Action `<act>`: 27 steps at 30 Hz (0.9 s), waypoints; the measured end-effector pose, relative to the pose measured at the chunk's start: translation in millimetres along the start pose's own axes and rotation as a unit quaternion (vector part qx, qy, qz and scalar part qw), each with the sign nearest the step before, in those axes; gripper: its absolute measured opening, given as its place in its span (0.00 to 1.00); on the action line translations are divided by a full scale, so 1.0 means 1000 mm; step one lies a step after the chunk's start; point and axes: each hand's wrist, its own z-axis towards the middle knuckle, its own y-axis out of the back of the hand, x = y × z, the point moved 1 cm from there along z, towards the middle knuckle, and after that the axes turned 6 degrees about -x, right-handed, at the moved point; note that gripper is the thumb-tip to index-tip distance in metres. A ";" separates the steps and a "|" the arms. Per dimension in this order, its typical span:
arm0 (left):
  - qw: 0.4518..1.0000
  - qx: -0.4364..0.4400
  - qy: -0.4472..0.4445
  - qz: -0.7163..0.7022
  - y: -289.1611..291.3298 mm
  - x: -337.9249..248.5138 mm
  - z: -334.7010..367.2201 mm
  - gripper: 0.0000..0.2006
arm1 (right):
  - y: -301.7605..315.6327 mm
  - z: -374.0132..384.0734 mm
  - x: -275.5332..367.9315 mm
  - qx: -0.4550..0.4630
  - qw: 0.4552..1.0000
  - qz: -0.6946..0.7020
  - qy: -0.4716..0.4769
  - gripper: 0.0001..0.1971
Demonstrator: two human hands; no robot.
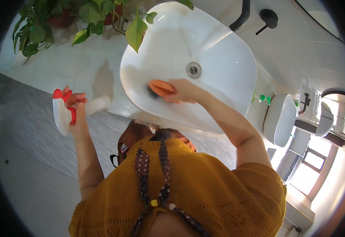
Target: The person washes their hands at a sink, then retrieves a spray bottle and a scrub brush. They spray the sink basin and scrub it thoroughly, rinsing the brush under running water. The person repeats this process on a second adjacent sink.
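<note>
A white spray bottle (98,104) with a white and red trigger head is tilted sideways over the counter's front edge. My left hand (79,112) is closed around it, fingers by the red trigger. To the right, a large white washbasin (216,43) with a round metal drain (193,70) sits on the counter. Inside it, my right hand (186,91) grips an orange oval scrubber (161,88) near the basin's front left wall. A dark patch lies just below the scrubber; I cannot tell whether that is bristles or shadow.
Leafy potted plants (89,15) overhang the counter (75,65) at the far left. A black spout (241,17) and a black wall tap handle (268,19) are behind the basin. Another white basin (280,120) stands at the right, with a green-topped bottle (264,98) beside it.
</note>
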 end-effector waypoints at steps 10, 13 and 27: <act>1.000 -0.009 0.000 0.030 -0.004 -0.004 0.008 0.24 | 0.092 0.122 -0.046 -0.511 0.859 0.007 -0.043 0.15; 0.999 0.002 0.001 0.036 0.001 -0.004 0.012 0.24 | 0.108 0.106 -0.032 -0.439 0.890 0.007 -0.125 0.20; 0.999 0.007 0.045 0.028 -0.007 -0.009 0.010 0.25 | 0.116 -0.084 -0.140 -0.502 0.798 -0.211 -0.258 0.21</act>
